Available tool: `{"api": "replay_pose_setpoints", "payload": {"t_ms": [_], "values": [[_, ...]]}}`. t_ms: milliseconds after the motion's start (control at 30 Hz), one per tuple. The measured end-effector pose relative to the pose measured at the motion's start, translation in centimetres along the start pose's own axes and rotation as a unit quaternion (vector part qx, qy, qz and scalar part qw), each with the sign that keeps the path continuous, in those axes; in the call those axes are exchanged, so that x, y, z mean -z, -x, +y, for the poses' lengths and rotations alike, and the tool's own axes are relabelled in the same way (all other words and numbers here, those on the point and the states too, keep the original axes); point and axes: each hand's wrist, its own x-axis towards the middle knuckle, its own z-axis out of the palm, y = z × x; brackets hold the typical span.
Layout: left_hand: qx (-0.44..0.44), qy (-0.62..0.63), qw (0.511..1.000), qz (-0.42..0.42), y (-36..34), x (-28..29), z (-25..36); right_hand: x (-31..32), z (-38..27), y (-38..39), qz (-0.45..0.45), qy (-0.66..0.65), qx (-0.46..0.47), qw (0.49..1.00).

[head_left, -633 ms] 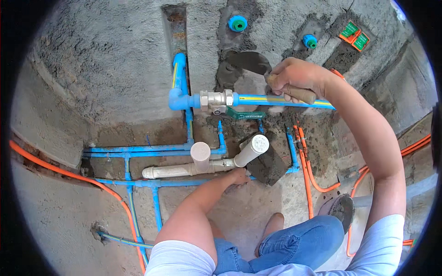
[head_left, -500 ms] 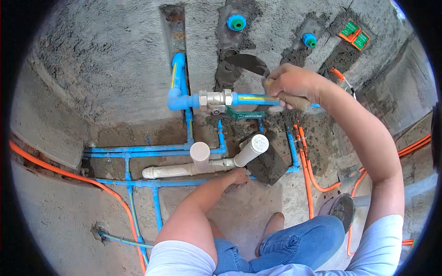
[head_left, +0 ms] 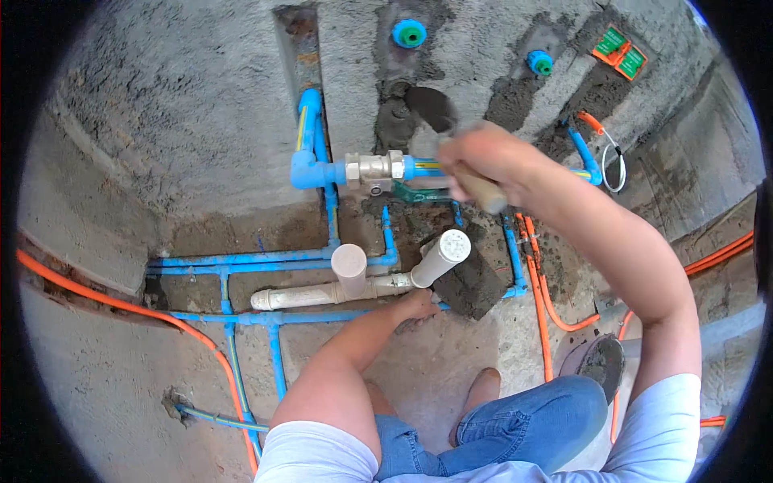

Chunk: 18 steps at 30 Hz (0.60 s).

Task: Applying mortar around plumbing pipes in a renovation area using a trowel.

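My right hand (head_left: pixel 483 159) is closed round the wooden handle of a trowel (head_left: pixel 432 107). Its rounded dark blade is at the wall, over a strip of wet grey mortar (head_left: pixel 394 125). Low down, my left hand (head_left: pixel 416 307) has its fingers closed at the near-left corner of a dark, mortar-covered square board (head_left: pixel 471 283). The board is tilted beside a white capped pipe (head_left: pixel 441 258). My right hand and forearm pass in front of a blue pipe with a metal valve (head_left: pixel 375 167) and partly hide the valve's green lever (head_left: pixel 415 191).
Blue pipes (head_left: pixel 241 262) run along the floor and up the wall. A second capped pipe (head_left: pixel 349 270) stands left of the board. Orange conduits (head_left: pixel 541 322) lie at the right, another (head_left: pixel 121 299) at the left. Two blue-green plugs (head_left: pixel 410 34) and a green-orange box (head_left: pixel 620 53) sit in the wall.
My right hand has moved a little left and down, and the trowel has turned so its blade shows broader against the mortar strip. My left hand and the board have barely moved.
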Motion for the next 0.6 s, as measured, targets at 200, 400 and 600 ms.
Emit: {"api": "replay_pose_setpoints", "payload": {"t_ms": [200,400,600], "values": [[-0.035,-0.075,0.996,0.021,-0.3,0.1,-0.7,2.8,-1.3,1.9,-0.061,0.339,0.011,0.939],[0.017,-0.002,0.999,-0.03,0.7,0.9,1.2,1.8,-2.2,-0.6,0.002,0.494,0.018,0.869],[-0.011,-0.008,1.0,-0.027,-0.4,0.0,-1.2,0.7,-1.9,-0.1,0.009,0.269,0.024,0.963]]}}
